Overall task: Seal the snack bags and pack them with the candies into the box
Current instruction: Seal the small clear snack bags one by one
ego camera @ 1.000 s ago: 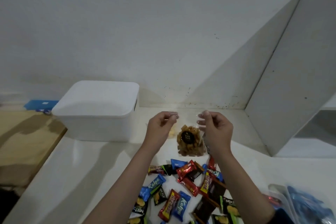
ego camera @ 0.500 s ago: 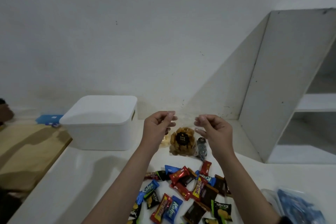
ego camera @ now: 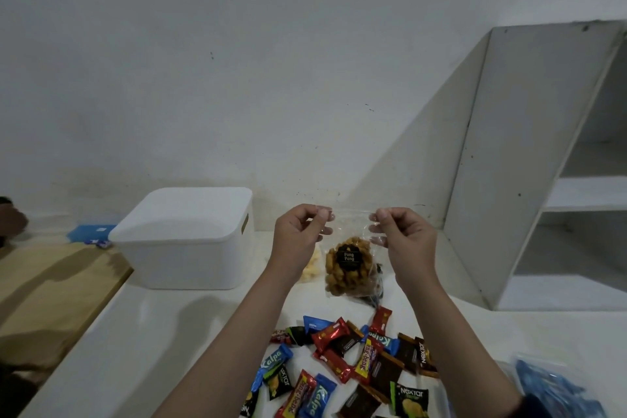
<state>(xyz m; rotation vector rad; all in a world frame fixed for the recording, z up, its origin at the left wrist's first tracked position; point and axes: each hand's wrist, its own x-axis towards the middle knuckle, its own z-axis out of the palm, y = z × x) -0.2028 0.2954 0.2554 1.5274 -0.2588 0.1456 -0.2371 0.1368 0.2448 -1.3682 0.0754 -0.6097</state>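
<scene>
Left hand (ego camera: 300, 234) and right hand (ego camera: 400, 236) raised side by side, each pinching a top corner of the clear snack bag (ego camera: 347, 265) between thumb and fingertips; remaining fingers curled behind the film. Bag hanging between the two hands, mouth stretched across the gap, brown fried pieces bunched at the bottom beneath a dark round label. Whether the base touches the counter or hangs just above it: cannot tell.

Likely light, thin and slippery in the film, with brittle contents prone to crushing under a squeeze. Best held along the empty top strip, at the two corners as now, well above the snack; sealing probably a matter of pressing along that strip from one corner to the other.

Just left of the bag, partly behind the left wrist, a paler snack packet (ego camera: 312, 268). Further left of the bag, the white box (ego camera: 186, 248), lid on. In front of the bag, nearer the person, the scattered wrapped candies (ego camera: 353, 363) on the white counter (ego camera: 135, 332).
</scene>
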